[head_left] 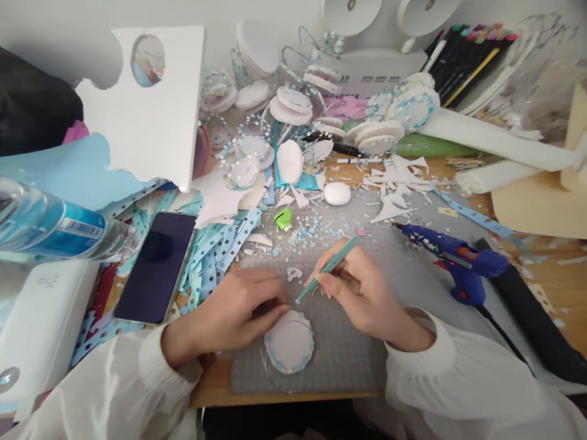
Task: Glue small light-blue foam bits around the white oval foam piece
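Observation:
A white foam disc point(289, 341) with a rim of small blue stars lies on the grey cutting mat point(348, 360) near the front edge. My left hand point(233, 308) is closed, its fingertips pinching the disc's upper left rim. My right hand point(362, 290) grips teal tweezers point(328, 267) like a pen; their tip points down-left toward the disc's top edge, close to the left fingertips. Whether the tweezers hold a star is too small to tell.
A blue glue gun point(452, 256) lies right of the mat, its cord trailing toward me. A dark phone point(156, 266), blue punched paper strips point(220, 247), a water bottle point(55, 226) and a white foam board point(147, 116) crowd the left. Finished discs point(288, 107), scraps and markers point(468, 52) fill the back.

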A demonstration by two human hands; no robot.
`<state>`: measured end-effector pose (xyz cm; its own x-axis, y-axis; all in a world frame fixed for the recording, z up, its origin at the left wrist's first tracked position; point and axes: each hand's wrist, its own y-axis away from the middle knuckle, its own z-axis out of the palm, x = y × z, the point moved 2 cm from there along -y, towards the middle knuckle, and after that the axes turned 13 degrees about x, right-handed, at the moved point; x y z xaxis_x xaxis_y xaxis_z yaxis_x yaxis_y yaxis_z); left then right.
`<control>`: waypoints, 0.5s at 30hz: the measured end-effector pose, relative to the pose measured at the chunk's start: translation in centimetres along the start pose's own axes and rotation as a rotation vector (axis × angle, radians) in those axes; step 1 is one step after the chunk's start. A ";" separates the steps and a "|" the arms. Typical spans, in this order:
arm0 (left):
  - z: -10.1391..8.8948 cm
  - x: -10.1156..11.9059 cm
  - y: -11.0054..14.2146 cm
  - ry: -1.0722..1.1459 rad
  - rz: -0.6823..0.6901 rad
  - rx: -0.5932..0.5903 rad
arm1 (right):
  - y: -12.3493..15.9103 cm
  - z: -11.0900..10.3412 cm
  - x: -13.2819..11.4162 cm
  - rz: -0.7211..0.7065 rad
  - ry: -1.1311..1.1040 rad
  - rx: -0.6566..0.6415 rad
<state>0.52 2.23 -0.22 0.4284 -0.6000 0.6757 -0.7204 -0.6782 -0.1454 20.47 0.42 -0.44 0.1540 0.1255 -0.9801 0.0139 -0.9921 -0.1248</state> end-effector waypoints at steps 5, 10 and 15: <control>0.0 -0.1 0.0 -0.024 -0.010 0.015 | 0.0 0.1 -0.2 -0.032 0.003 -0.007; 0.1 -0.3 0.1 -0.016 -0.055 0.031 | 0.0 0.2 -0.2 -0.027 -0.006 -0.008; 0.2 -0.3 0.1 0.007 -0.065 0.064 | 0.0 0.3 -0.2 -0.025 -0.005 -0.015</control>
<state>0.37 2.27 -0.57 0.4692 -0.5505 0.6906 -0.6546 -0.7417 -0.1465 20.18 0.40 -0.24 0.1481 0.1502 -0.9775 0.0328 -0.9886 -0.1469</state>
